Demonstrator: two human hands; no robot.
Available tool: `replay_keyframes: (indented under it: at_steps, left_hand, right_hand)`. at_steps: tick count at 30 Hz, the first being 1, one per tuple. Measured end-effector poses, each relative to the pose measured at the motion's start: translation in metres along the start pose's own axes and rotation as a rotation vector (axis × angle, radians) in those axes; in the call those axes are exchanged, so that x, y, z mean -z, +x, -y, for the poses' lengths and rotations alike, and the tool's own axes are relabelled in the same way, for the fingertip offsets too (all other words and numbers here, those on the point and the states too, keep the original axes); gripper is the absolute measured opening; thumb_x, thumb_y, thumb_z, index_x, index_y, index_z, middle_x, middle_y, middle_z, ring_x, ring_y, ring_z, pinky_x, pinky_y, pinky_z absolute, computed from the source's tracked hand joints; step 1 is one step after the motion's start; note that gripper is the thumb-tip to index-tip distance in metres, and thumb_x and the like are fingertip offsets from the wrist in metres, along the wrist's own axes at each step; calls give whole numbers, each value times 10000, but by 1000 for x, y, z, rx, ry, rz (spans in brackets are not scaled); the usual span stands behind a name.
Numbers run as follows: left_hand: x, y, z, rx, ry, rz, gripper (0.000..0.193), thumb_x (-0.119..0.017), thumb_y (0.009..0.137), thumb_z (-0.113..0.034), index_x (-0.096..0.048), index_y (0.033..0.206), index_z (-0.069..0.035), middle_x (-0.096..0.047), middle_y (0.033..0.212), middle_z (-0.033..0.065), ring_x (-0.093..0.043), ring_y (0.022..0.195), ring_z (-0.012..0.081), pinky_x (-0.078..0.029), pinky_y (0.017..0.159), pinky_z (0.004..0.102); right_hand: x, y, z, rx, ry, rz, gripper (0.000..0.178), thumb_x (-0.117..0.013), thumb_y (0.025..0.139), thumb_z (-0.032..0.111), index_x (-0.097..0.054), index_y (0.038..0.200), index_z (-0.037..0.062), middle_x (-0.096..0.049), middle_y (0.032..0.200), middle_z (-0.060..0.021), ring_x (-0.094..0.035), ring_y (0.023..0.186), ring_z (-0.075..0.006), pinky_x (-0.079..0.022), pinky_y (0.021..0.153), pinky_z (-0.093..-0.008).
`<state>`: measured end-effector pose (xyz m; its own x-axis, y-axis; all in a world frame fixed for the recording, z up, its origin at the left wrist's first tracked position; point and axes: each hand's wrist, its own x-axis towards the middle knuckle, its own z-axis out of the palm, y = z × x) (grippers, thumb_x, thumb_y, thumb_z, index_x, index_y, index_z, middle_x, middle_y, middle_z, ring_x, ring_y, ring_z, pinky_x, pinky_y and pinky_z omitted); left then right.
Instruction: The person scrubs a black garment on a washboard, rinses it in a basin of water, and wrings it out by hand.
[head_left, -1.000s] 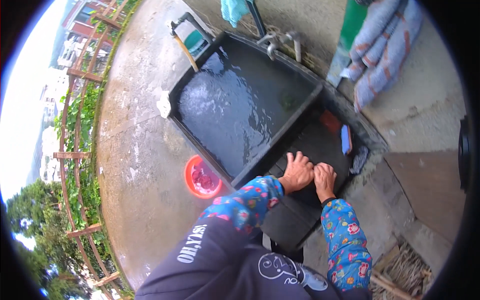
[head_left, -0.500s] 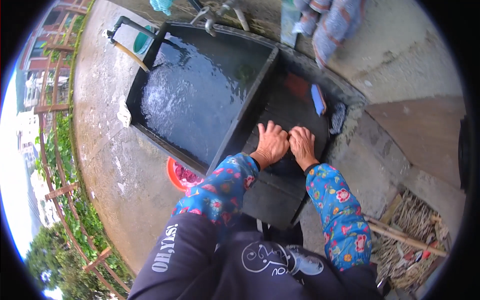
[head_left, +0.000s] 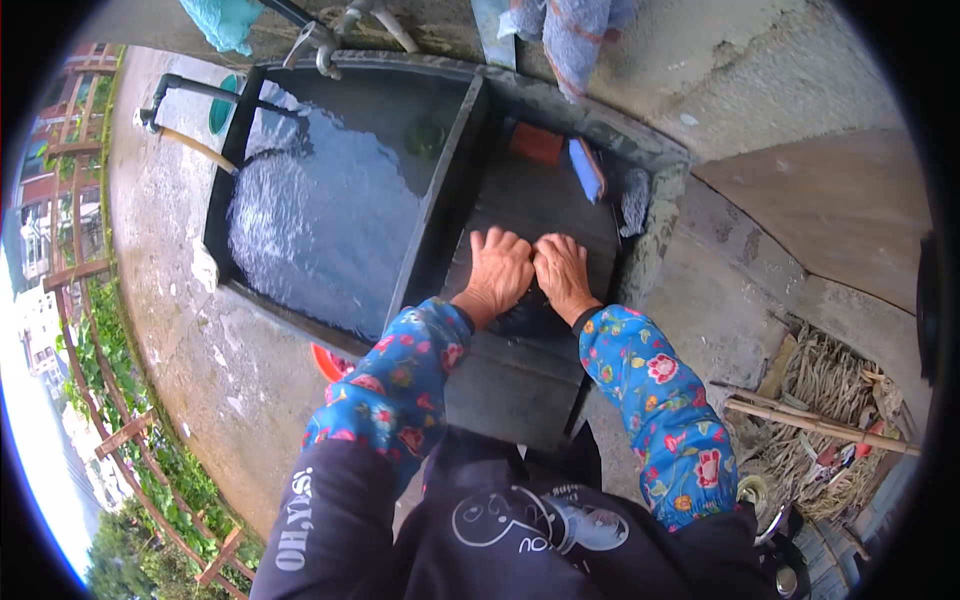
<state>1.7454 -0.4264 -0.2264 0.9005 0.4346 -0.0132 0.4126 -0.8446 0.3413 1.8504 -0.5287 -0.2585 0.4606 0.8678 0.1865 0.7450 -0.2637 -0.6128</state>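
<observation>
My left hand and my right hand are side by side on the dark washing slab. Their fingers are curled down and closed. Something dark and wet-looking shows just below them, but it blends into the slab, and I cannot make out what the fingers hold. Beyond my hands, at the slab's far end, lie a reddish-brown flat block and a brush with a blue side. A crumpled grey cloth or scrubber sits on the right edge.
Left of the slab, a dividing wall borders a dark basin of water. A tap and a pipe reach over it. An orange-red tub stands below on the left. Dry stalks lie at right.
The whole view has shifted, so the basin and slab appear farther left and higher. Both hands remain together on the slab, fingers curled, with the left wrist slightly more bent.
</observation>
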Motion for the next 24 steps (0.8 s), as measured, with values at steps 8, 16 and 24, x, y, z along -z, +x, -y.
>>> replay_keyframes:
  at_steps: [8, 16, 24]
  left_hand:
    - [50, -131, -76, 165, -113, -17, 418, -564, 784, -350, -588, 1125, -109, -553, 1112, 94, -449, 1117, 352, -327, 906, 536]
    - [-2, 9, -5, 20, 31, -56, 173, -511, 822, -223, -635, 831, -103, -564, 979, 76, -457, 1027, 338, -335, 829, 535]
    - [47, -135, -74, 107, -184, -64, 349, -578, 783, -323, -599, 1036, -84, -542, 1130, 134, -464, 1082, 359, -327, 878, 545]
  right_hand:
    - [83, -95, 75, 118, 245, 128, 241, -611, 792, 250, -616, 968, 85, -574, 1104, -91, -508, 1078, -307, -360, 955, -458]
    - [10, 13, -6, 55, -112, -3, 141, -518, 861, 194, -595, 945, 112, -595, 989, -39, -533, 974, -260, -409, 789, -429]
    - [87, -92, 76, 169, 267, 142, 188, -574, 828, 202, -602, 952, 64, -568, 1060, -101, -511, 1036, -325, -381, 925, -446]
